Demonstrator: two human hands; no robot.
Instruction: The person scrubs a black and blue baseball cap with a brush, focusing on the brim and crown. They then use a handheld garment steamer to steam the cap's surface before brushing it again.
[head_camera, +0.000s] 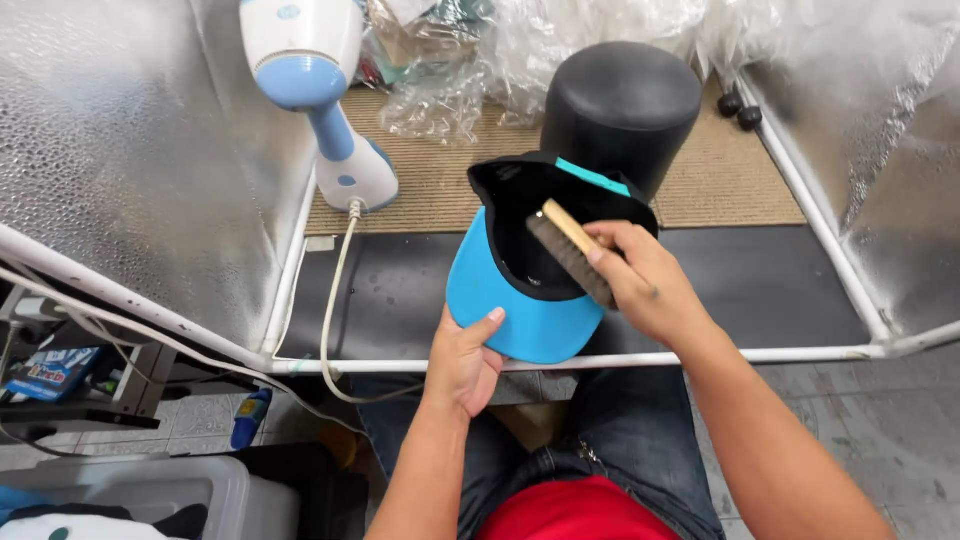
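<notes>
Brushing the inside of an upturned cap with both hands busy.

The left hand is clamped on the blue brim at the cap's 7 o'clock edge, thumb on top. The right hand is closed around a wooden brush, bristles down against the black lining at the cap's 2 o'clock. The cap sits at the centre of view over a dark mat. A black form stands at 12 o'clock, touching the cap; a steamer stands at 10 o'clock, well apart.
</notes>
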